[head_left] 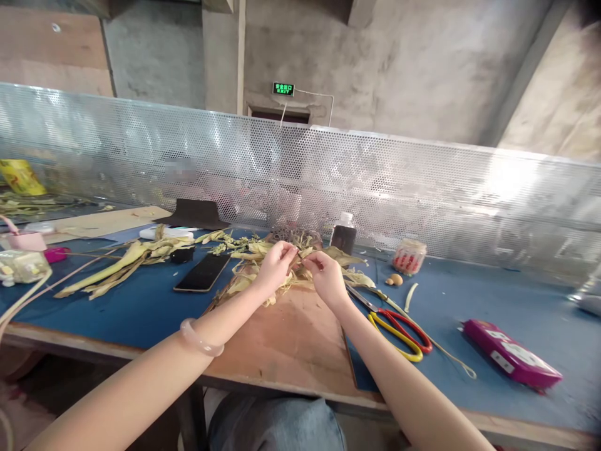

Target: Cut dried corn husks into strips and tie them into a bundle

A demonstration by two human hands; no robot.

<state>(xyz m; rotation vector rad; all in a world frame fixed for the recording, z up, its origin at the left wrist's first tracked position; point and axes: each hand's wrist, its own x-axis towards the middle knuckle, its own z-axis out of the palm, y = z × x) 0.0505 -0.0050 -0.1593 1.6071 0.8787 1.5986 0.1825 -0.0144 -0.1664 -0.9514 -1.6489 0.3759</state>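
Left hand [277, 262] and right hand [323, 269]: both pinched on a thin dark strand [300, 254]; grip best light, hands close, tension even.

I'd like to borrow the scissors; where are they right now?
In the head view, the scissors lie right of centre on the blue tabletop, just right of the person's right forearm, with the purple item farther right.

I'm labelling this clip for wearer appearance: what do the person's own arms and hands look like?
Both the left hand and the right hand are ungloved, and the visible forearms are sleeveless. A pale, translucent-looking, rounded bangle circles the left forearm; none shows on the right.
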